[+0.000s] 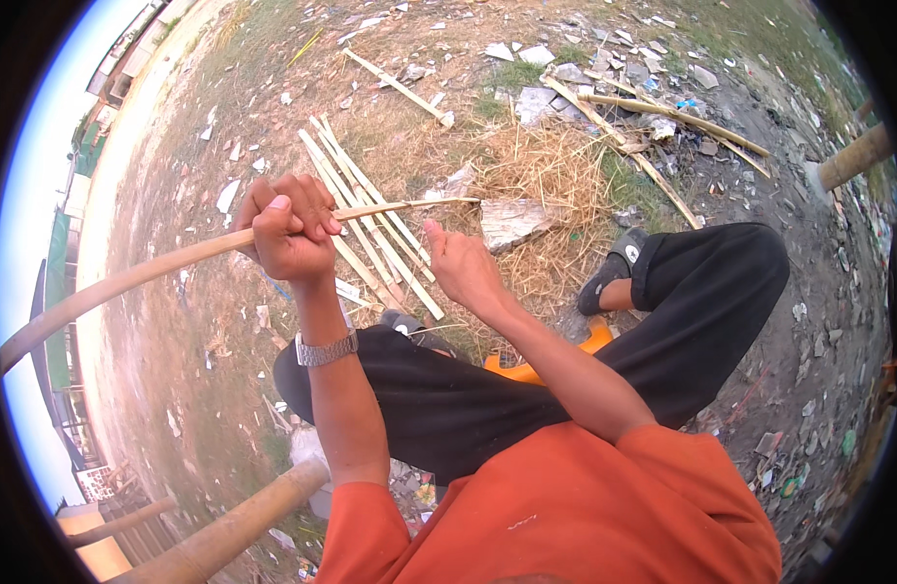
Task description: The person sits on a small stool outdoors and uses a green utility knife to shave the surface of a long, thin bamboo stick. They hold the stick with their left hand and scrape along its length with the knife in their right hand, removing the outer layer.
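My left hand (291,226), a metal watch on its wrist, is closed round a long bamboo strip (146,273). The strip runs from the far left edge, through my fist, to a thin, frayed tip in front of me. Just below that tip, my right hand (460,268) is closed with its thumb up. Whatever it may hold is hidden from view. A pale, rough block (514,223) lies on the ground close to the strip's tip. Several split bamboo strips (409,255) lie side by side beyond and between my hands.
Straw-like shavings (560,175) are heaped round the block. Bamboo pieces (677,115) and broken tile bits lie at the far right. Thick poles stand at the lower left (229,521) and right edge (855,159). Something orange (526,370) shows beneath my bent legs.
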A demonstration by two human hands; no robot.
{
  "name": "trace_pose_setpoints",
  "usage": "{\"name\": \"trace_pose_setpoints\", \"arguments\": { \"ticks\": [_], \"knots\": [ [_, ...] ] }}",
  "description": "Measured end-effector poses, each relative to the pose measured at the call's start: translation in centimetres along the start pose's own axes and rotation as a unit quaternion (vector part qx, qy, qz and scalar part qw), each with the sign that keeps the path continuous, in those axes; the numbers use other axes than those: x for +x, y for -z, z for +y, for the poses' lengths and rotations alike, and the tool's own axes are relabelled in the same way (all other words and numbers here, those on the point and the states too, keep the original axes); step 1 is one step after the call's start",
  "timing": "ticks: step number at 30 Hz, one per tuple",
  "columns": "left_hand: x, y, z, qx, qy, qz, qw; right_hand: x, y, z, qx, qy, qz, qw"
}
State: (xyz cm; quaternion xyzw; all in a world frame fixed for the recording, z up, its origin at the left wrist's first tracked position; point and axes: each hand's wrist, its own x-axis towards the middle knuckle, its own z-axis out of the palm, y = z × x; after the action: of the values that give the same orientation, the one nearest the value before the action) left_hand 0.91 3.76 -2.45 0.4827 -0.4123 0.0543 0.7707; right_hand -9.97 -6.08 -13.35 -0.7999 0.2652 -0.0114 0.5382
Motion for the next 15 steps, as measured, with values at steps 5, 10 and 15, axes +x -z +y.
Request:
{"name": "trace_pose_setpoints", "arguments": {
  "ticks": [5, 10, 15],
  "knots": [
    [-0.4, -0.1, -0.4, -0.006, -0.004, 0.01, 1.0, -0.9, -1.0, -0.7, 0.038, 0.069, 0.04, 0.996],
    [-0.3, 0.4, -0.3, 0.0, 0.003, 0.027, 1.0, 0.8, -1.6, 1.7, 0.037, 0.056, 0.05, 0.996],
    [-0.1, -0.4, -0.6, 0.009, -0.003, 0.037, 0.999, 1.4, -2.7, 3.1, 0.038, 0.037, 0.077, 0.996]
  ]
}}
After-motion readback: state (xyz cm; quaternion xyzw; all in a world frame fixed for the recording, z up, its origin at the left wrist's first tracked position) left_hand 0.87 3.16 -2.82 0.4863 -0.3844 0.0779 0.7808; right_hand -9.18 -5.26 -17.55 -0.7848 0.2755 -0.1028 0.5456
